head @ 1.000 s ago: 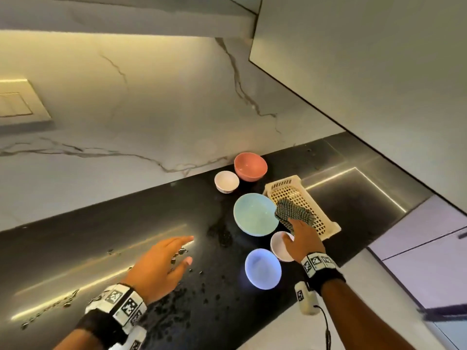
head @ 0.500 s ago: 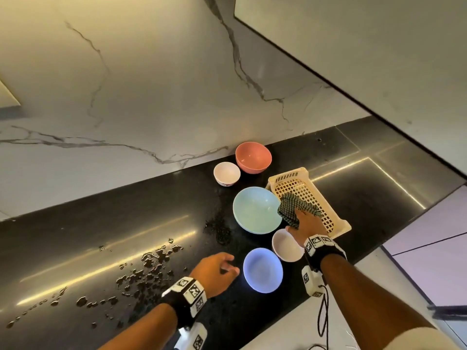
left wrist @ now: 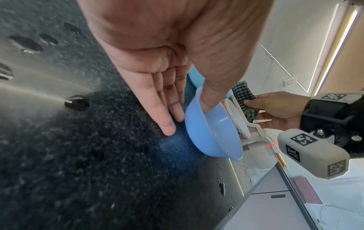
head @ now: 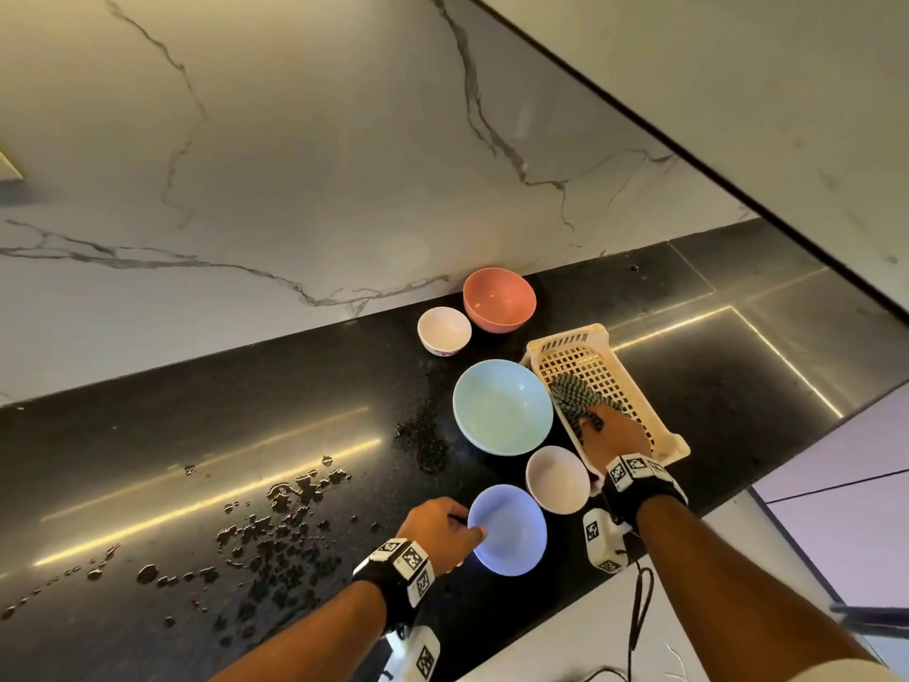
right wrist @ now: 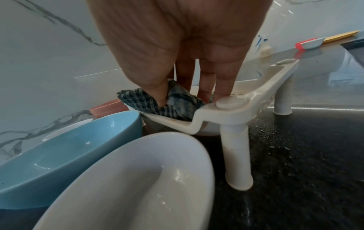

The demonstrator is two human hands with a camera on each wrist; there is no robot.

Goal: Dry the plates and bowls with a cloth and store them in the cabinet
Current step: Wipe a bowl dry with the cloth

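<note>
**Both hands take hold: one of a bowl, one of the cloth**

The left hand [head: 439, 530] is at the front edge of the black desk [head: 147, 460], on the small blue bowl [head: 507, 530]. The thumb goes over the rim into the bowl and the other fingers [left wrist: 165, 115] lie almost straight against the outer wall, so the rim is pinched between them. I think this grip is chosen because the bowl is wet and shallow; a pinch at the rim lets the hand lift and turn it for wiping.

The right hand [head: 612, 438] reaches into the cream drying rack [head: 634, 386], which stands on short legs nearer the right end of the desk. Its fingers are closed on the checked cloth [head: 573, 398], which lies bunched in the rack, probably to keep it off the wet surface.

The other bowls wait close together beside the rack: a white bowl [head: 558, 479] just beside the blue one, a large pale green bowl [head: 502, 407] behind them, and a small white bowl [head: 444, 330] and a pink bowl [head: 499, 306] at the back edge, by the marble wall. Water drops [head: 275, 529] lie on the desk to the left. The cabinet [head: 738, 91] hangs above on the right; I cannot tell where its door opens. Nothing seems dried or stored yet.
</note>
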